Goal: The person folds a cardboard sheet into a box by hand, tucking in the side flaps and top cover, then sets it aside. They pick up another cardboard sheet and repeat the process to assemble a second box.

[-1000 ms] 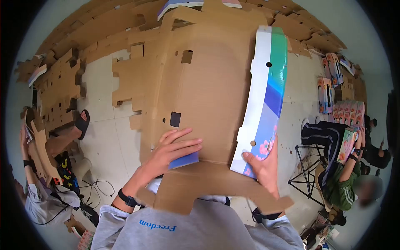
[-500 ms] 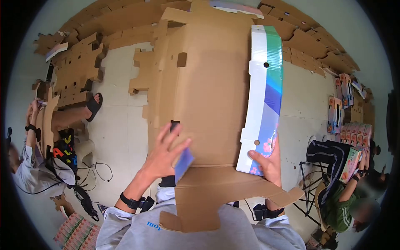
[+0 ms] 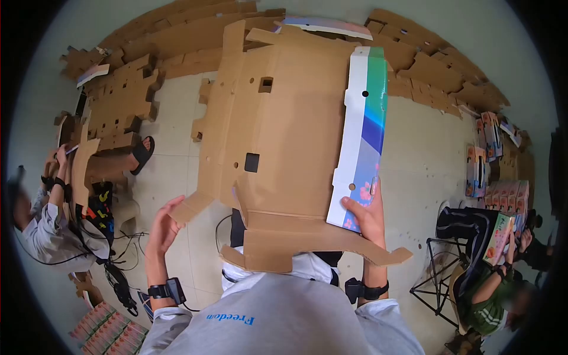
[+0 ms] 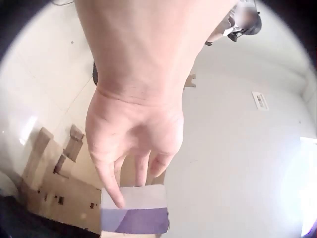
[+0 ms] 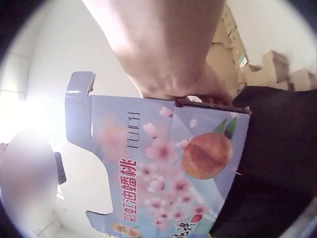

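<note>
A partly folded cardboard box (image 3: pixel 290 130) lies before me, brown inside face up. My right hand (image 3: pixel 368 216) grips its raised right side panel (image 3: pixel 360 139), thumb on the white strip and fingers round the outer face. That panel is white, green, blue and lilac with pink blossoms. In the right wrist view, the box's printed outside (image 5: pixel 168 163) carries a peach and lettering. At the lower left, my left hand (image 3: pixel 164 228) has its fingers extended against a corner flap (image 3: pixel 194 207); this flap's outside (image 4: pixel 136 210) is white and purple. A small inner flap (image 3: pixel 239 201) stands up near the bottom-left corner.
Flattened cardboard sheets (image 3: pixel 118 100) lie on the floor at the left and along the back wall. Seated people work on either side, with a black folding stool frame (image 3: pixel 438 278) at the right. Printed boxes (image 3: pixel 506 198) are stacked there, and cables (image 3: pixel 127 242) run at the left.
My left hand has let go of the small inner flap and moved left to the outer corner flap. The box's left side has spread outward; the right hand keeps its grip.
</note>
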Demonstrator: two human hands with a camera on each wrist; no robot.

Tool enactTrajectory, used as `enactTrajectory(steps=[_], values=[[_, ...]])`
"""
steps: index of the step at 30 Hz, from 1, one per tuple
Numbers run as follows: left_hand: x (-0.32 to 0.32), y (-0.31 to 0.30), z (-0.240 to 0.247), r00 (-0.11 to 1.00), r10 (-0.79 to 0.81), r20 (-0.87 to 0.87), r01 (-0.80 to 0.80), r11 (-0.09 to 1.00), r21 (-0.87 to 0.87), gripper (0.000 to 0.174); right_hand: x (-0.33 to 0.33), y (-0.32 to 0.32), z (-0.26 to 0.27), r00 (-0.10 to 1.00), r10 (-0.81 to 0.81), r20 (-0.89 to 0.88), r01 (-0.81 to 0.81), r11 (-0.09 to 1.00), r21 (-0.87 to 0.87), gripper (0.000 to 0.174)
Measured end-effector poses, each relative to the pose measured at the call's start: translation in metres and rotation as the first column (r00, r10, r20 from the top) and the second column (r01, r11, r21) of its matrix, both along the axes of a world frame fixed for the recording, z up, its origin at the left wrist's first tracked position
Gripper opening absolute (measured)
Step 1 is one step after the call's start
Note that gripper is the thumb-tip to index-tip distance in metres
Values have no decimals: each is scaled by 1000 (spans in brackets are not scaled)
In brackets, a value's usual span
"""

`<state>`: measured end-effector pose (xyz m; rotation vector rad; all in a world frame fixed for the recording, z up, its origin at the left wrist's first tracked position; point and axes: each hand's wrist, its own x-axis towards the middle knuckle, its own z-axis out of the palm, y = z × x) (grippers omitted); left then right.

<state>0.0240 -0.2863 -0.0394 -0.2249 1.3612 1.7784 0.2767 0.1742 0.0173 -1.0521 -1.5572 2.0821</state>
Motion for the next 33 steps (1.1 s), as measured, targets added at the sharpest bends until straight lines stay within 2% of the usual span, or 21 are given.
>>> enactTrajectory(steps=[1,2,5,6,7,9,10,11,13,14,17,19,21,23,25,26,27,29,32,33], values=[[-1,-2,14,993,112,38,-116,981,154,61,-1,3,-4,1000,13,-7,-13,1000,5,84],[0,2,24,995,93,32,-98,948,303,61,-3,6,-8,1000,26,-16,-26,1000,12,84],[13,31,34,950,159,-268,-98,968,230,63,-7,8,-8,999,42,-27,-42,999,5,84],[9,36,30,885,-82,-459,24,991,-131,66,-8,9,-8,999,44,-28,-44,999,-1,84],[8,43,21,879,-166,-447,32,956,-293,65,-8,9,-7,998,52,-39,-53,999,-10,85],[14,63,-4,867,-323,-380,43,808,-587,64,-8,8,-5,996,68,-62,-70,997,-23,85],[21,76,-14,902,-260,-343,45,849,-527,62,-10,8,-3,997,66,-44,-67,997,-28,86],[27,87,-18,962,-112,-247,8,923,-385,62,-9,6,-1,998,56,-21,-57,998,-37,86],[32,109,-25,990,140,28,-137,986,-95,64,-8,5,-1,999,40,-11,-40,998,-40,87],[31,113,-28,987,141,78,-138,990,-37,66,-7,5,-4,999,38,-24,-39,998,-41,86],[28,117,-34,998,63,-21,-63,998,-30,63,-6,7,-6,998,54,-19,-54,999,-1,86],[28,119,-29,936,139,-325,-210,958,-196,56,-8,10,-10,997,76,0,-76,997,27,86],[24,114,-9,780,78,-621,-335,891,-308,47,-4,12,-17,996,88,32,-89,995,33,87],[19,111,33,528,-83,-845,-445,821,-358,36,-4,11,-14,997,76,17,-76,996,42,92],[19,113,67,130,-337,-932,-355,862,-361,26,-5,10,-13,997,75,7,-75,997,37,96],[18,116,81,-98,-421,-902,-308,875,-375,22,-5,12,-14,997,76,9,-76,997,23,97],[21,125,93,-199,-420,-885,-238,897,-372,21,-3,13,-15,997,79,13,-79,997,10,99],[33,157,110,-387,-388,-837,-100,920,-380,18,0,15,-17,995,99,31,-100,995,21,101],[48,190,112,-448,-231,-864,166,928,-334,16,3,13,-15,993,116,29,-117,993,27,103],[52,197,113,-427,-230,-874,217,913,-346,14,5,11,-14,993,120,25,-120,992,29,103]])
